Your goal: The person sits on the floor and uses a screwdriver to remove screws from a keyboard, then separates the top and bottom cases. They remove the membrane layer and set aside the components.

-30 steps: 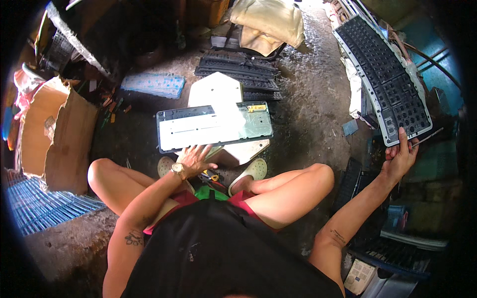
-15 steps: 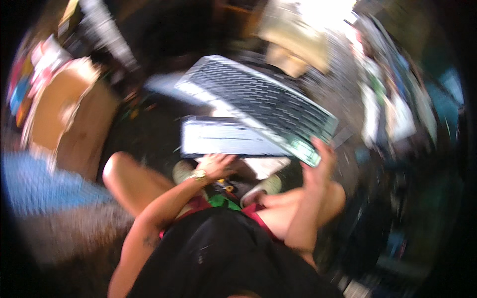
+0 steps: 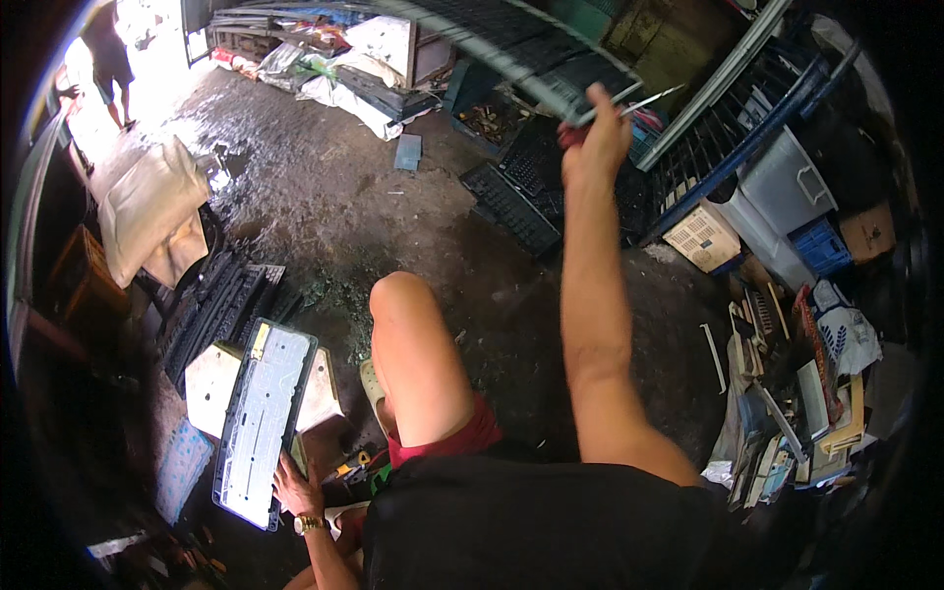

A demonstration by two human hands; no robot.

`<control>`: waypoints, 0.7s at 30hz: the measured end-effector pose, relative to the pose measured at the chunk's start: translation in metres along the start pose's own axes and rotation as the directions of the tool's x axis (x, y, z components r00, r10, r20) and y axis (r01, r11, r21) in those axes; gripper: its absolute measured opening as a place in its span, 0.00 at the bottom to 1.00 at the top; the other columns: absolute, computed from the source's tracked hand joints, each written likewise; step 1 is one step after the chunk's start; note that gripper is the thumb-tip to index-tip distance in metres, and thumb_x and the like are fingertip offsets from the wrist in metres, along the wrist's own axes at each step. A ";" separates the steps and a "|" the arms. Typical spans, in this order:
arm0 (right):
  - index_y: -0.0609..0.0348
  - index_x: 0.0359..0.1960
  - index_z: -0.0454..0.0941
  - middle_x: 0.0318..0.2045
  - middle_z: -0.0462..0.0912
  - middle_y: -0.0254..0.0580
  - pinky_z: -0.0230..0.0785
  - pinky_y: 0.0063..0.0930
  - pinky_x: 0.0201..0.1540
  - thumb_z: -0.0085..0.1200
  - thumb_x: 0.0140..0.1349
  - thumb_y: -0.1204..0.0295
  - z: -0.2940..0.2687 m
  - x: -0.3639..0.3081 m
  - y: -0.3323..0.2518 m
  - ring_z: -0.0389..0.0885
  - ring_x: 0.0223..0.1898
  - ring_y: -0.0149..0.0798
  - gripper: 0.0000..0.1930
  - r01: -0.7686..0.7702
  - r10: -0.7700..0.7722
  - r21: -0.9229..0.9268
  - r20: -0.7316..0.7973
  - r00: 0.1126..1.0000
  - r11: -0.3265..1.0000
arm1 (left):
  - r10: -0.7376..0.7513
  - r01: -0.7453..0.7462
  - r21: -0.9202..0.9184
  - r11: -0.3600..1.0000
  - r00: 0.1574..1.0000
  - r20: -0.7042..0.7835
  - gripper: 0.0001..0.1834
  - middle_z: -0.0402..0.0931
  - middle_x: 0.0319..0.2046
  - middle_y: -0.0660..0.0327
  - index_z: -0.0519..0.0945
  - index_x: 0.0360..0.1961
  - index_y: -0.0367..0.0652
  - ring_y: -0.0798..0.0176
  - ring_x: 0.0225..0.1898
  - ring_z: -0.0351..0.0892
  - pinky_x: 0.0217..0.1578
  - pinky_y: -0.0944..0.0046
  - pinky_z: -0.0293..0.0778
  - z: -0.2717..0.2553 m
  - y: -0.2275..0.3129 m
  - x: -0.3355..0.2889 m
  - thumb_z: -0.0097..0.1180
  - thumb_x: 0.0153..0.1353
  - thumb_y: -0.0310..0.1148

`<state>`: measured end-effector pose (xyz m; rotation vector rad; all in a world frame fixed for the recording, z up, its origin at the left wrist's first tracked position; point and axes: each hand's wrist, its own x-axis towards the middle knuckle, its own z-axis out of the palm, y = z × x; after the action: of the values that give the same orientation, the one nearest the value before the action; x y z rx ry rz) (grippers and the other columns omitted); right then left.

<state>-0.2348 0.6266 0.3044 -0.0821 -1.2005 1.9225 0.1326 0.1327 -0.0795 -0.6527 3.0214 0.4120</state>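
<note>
My right arm stretches far out to the right. My right hand [image 3: 597,143] is closed on a red-handled screwdriver [image 3: 657,100], its thin shaft pointing right. The end of a blurred dark keyboard with a pale rim [image 3: 565,88] is at the same fingers and runs off the top edge; how firmly it is held is hard to see. Low on the left, my left hand [image 3: 297,489] grips the near edge of an opened keyboard half with a silver plate [image 3: 264,423]. This half lies tilted over a pale block [image 3: 211,388], partly hiding it.
Stacked black keyboard parts [image 3: 221,310] lie beyond the silver plate. More dark keyboards [image 3: 511,206] are on the wet floor below my right hand. A blue metal rack [image 3: 737,147], grey bins [image 3: 787,182] and a scrap pile [image 3: 787,393] line the right. A person [image 3: 110,64] stands far left.
My view has turned right. My right hand has carried the keyboard from above the silver plate out to the far right. My left hand stays at the silver-plated half.
</note>
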 end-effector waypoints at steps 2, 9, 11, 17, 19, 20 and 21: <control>0.59 0.43 0.66 0.27 0.76 0.43 0.67 0.32 0.10 0.68 0.64 0.55 -0.017 0.097 0.000 0.75 0.10 0.41 0.25 0.030 -0.050 -0.165 -0.118 0.992 0.986 | -0.017 0.017 0.022 1.000 1.000 0.009 0.41 0.73 0.63 0.46 0.65 0.74 0.46 0.40 0.63 0.72 0.61 0.36 0.66 -0.002 0.002 0.001 0.60 0.65 0.56; 0.59 0.33 0.78 0.24 0.82 0.45 0.59 0.27 0.12 0.63 0.63 0.54 -0.221 0.092 0.157 0.67 0.09 0.34 0.19 -0.300 0.364 -0.428 0.076 0.928 0.852 | -0.050 0.048 0.030 0.998 0.998 0.040 0.41 0.70 0.67 0.46 0.64 0.74 0.45 0.40 0.66 0.69 0.64 0.37 0.64 0.005 0.001 -0.002 0.59 0.66 0.55; 0.56 0.25 0.76 0.19 0.79 0.42 0.56 0.28 0.09 0.61 0.50 0.69 -0.269 0.007 0.216 0.67 0.08 0.35 0.06 -0.547 0.615 -0.538 -0.068 0.786 0.641 | -0.015 0.013 0.073 0.997 1.000 0.021 0.41 0.69 0.67 0.46 0.64 0.74 0.44 0.39 0.66 0.69 0.64 0.37 0.64 0.007 -0.002 -0.002 0.58 0.67 0.54; 0.62 0.42 0.71 0.21 0.75 0.43 0.67 0.38 0.13 0.55 0.53 0.78 -0.294 -0.159 0.284 0.71 0.12 0.39 0.14 -0.731 0.819 -0.625 -0.247 0.517 0.273 | 0.052 -0.052 0.000 0.999 0.997 0.051 0.38 0.71 0.62 0.36 0.66 0.73 0.37 0.34 0.63 0.70 0.63 0.38 0.66 -0.029 0.016 -0.002 0.62 0.66 0.44; 0.58 0.51 0.67 0.31 0.78 0.44 0.73 0.37 0.21 0.55 0.57 0.76 -0.268 -0.155 0.254 0.77 0.21 0.38 0.19 -0.617 0.748 -0.681 -0.153 0.646 0.394 | 0.141 -0.144 0.051 0.988 0.989 0.053 0.30 0.73 0.63 0.41 0.74 0.66 0.38 0.38 0.65 0.70 0.63 0.40 0.67 -0.047 0.033 -0.009 0.61 0.67 0.42; 0.56 0.51 0.70 0.37 0.79 0.43 0.76 0.34 0.27 0.54 0.60 0.75 -0.245 -0.138 0.234 0.79 0.28 0.35 0.16 -0.433 0.707 -0.807 -0.029 0.707 0.401 | 0.149 -0.129 -0.152 0.980 0.981 0.128 0.27 0.74 0.64 0.44 0.77 0.63 0.39 0.40 0.65 0.71 0.64 0.42 0.68 -0.055 0.039 -0.017 0.61 0.67 0.41; 0.55 0.53 0.72 0.38 0.79 0.40 0.77 0.33 0.29 0.53 0.62 0.74 -0.222 -0.128 0.204 0.79 0.29 0.34 0.17 -0.306 0.650 -0.764 0.188 0.736 0.568 | 0.118 -0.037 -0.346 0.937 0.969 0.216 0.24 0.75 0.64 0.48 0.80 0.60 0.40 0.43 0.66 0.71 0.64 0.43 0.69 -0.061 0.045 -0.027 0.62 0.67 0.41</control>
<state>-0.1776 0.6597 -0.0161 -0.4371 -2.4261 1.8703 0.1410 0.1674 -0.0071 -0.4550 2.7784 0.9581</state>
